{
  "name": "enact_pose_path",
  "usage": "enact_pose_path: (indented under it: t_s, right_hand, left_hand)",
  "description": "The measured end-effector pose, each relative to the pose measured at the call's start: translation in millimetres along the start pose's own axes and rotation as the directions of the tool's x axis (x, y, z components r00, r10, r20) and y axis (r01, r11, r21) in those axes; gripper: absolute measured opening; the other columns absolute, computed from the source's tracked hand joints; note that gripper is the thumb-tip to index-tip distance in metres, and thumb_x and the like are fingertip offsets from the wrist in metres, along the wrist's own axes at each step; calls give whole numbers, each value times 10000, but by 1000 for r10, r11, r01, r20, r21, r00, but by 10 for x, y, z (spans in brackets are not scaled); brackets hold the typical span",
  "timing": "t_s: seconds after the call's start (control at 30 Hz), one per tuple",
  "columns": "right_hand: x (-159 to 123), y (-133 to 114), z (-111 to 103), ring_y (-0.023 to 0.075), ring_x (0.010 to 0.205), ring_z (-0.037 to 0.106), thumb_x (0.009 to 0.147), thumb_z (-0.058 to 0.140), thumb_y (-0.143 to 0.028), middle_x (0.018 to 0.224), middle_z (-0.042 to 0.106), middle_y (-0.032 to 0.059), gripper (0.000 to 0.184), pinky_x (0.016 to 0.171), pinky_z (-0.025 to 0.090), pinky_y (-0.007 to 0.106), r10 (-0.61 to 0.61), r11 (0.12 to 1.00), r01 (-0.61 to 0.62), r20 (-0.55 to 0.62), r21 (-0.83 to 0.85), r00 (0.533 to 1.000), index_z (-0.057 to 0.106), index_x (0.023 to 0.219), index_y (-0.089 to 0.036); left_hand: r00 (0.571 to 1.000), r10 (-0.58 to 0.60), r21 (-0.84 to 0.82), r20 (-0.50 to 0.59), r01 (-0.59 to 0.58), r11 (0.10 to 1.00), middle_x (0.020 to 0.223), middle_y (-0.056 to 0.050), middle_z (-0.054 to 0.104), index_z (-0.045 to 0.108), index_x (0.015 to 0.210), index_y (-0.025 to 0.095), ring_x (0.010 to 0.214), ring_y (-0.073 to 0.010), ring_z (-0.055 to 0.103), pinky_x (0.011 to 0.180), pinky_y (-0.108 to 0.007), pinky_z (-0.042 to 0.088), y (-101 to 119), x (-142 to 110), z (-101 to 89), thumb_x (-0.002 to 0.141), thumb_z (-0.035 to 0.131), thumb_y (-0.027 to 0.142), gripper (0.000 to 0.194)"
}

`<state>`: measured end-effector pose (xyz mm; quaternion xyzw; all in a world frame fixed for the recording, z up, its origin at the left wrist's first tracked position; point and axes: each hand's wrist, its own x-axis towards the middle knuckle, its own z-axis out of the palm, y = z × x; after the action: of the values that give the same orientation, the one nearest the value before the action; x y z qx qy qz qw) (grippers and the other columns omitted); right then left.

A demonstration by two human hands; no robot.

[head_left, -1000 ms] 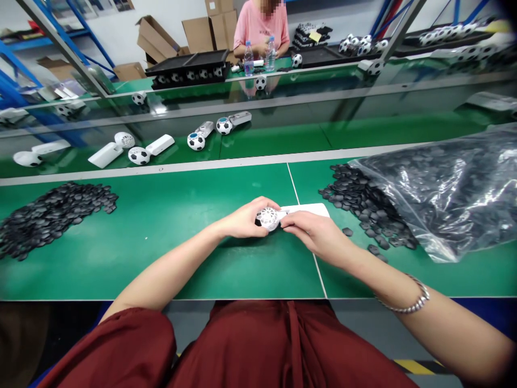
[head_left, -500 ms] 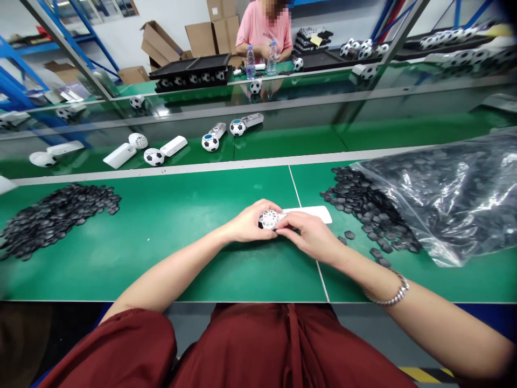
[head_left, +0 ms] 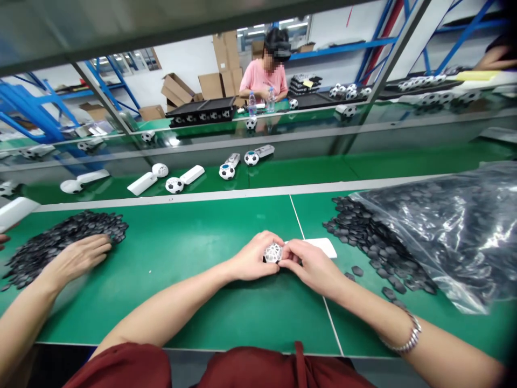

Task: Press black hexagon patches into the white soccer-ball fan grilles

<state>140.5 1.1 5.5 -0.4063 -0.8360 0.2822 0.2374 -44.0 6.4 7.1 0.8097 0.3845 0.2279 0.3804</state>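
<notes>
Here on the green tabletop (head_left: 202,323) we have the white ball-headed piece (head_left: 273,253), and everything takes its bearings from it. The left hand (head_left: 258,257) has its fingers curled round the ball, grasping it; the right hand (head_left: 309,264) brings its fingertips together at the ball's edge. Right of the piece, a heap of black chips (head_left: 374,248) and a clear plastic bag (head_left: 456,226); well left of it, another black heap (head_left: 100,222). Beyond it runs a green belt (head_left: 294,172) with more ball-headed units, and farther beyond sits a co-worker in pink (head_left: 262,81), bottles (head_left: 270,101) in front, cardboard boxes (head_left: 177,90) to that person's side.

Now the tricky bits! The right hand covers part of the piece's handle (head_left: 323,248), and whether those fingertips pinch anything, I cannot tell. Far left of the piece, a co-worker's hand (head_left: 83,256) rests over the heap, and a white part (head_left: 16,213) is sliced by the frame; the bag too runs out of view, far right.
</notes>
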Motion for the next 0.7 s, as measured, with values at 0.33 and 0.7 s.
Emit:
enact_pose_path:
  t_s: [0.33, 0.7]
  right_hand:
    - [-33, 546, -369, 296, 994, 558, 743, 617, -419, 1108, 602, 97, 456, 813, 457, 423, -42, 944, 105, 202, -314, 978, 537, 1152, -234]
    - [862, 1413, -978, 325, 911, 589, 719, 575, -528, 1036, 640, 159, 493, 728, 458, 411, 55, 901, -57, -17, -431, 998, 610, 1047, -161]
  left_hand:
    - [1000, -9, -159, -9, 8, 987, 1115, -70, 553, 554, 1095, 181, 1034, -230, 527, 940, -358, 394, -168, 24, -18, 599, 736, 281, 538]
    - [646, -221, 71, -730, 393, 917, 1171, -55, 566, 505, 1149, 202, 1046, -161, 545, 876, -264, 450, -796, 12, -974, 770, 614, 381, 433]
